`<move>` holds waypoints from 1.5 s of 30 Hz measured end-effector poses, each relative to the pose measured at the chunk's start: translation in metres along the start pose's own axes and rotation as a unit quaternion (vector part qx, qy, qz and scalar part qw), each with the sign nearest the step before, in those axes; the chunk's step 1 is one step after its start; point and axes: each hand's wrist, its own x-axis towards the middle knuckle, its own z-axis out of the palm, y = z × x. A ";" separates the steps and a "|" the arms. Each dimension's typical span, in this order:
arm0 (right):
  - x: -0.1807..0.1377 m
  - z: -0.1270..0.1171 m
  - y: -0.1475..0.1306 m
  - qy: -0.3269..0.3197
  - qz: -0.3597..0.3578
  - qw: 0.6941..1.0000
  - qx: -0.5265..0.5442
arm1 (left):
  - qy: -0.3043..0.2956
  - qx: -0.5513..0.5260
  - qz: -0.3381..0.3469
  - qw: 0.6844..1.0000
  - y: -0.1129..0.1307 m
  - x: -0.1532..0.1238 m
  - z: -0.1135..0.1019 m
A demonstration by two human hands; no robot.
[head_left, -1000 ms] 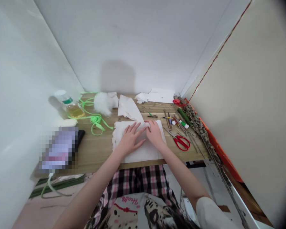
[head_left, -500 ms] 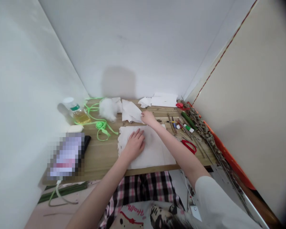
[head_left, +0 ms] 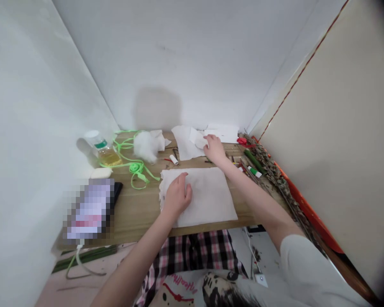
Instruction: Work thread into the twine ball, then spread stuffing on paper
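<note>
A large white paper sheet (head_left: 208,196) lies flat on the wooden table (head_left: 137,209) in front of me. My left hand (head_left: 176,197) rests on its left part, fingers lightly curled and pressing it down, holding nothing. My right hand (head_left: 213,148) reaches to the far side of the table and grips the edge of a second white sheet (head_left: 186,145) lying near the back wall. A small white roll (head_left: 173,160) lies between the two sheets.
A tuft of white fluff (head_left: 144,146), green ribbon (head_left: 135,167) and a bottle of yellow liquid (head_left: 103,149) sit at the left. A phone (head_left: 92,204) lies front left. Dried twigs (head_left: 275,179), pens and red scissors (head_left: 242,140) line the right side. White walls enclose the table.
My right hand has moved from the large sheet to the back of the table, pushing the second sheet away with it. My left hand stayed on the large sheet and curled slightly.
</note>
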 end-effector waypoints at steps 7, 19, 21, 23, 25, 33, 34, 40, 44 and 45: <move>-0.115 0.014 -0.030 -0.134 -0.189 0.962 0.143 | 0.004 -0.006 -0.049 0.999 -0.008 0.004 0.001; -0.136 0.031 -0.033 -0.143 -0.149 0.970 0.128 | 0.013 0.057 -0.063 0.996 -0.029 0.002 0.014; -0.138 0.034 -0.032 -0.123 -0.131 0.974 0.138 | 0.006 0.063 -0.061 0.996 -0.029 0.002 0.015; -0.139 0.035 -0.032 -0.103 -0.119 0.977 0.147 | 0.006 0.068 -0.055 0.996 -0.028 0.003 0.015; -0.140 0.035 -0.030 -0.088 -0.107 0.978 0.155 | 0.014 0.071 -0.052 0.996 -0.027 0.003 0.015; -0.140 0.031 -0.024 -0.049 -0.110 0.972 0.204 | 0.022 0.083 -0.051 0.995 -0.026 0.002 0.015; -0.140 0.030 -0.024 -0.043 -0.112 0.972 0.203 | 0.022 0.083 -0.050 0.995 -0.026 0.002 0.015; -0.143 0.030 -0.028 0.008 -0.064 0.994 0.087 | 0.013 0.086 -0.063 0.994 -0.022 0.003 0.014; -0.147 0.034 -0.029 -0.012 -0.002 0.998 0.061 | 0.036 0.094 -0.083 0.992 -0.017 0.004 0.009; -0.147 0.035 -0.028 -0.024 0.010 0.997 0.072 | 0.041 0.099 -0.089 0.990 -0.015 0.004 0.008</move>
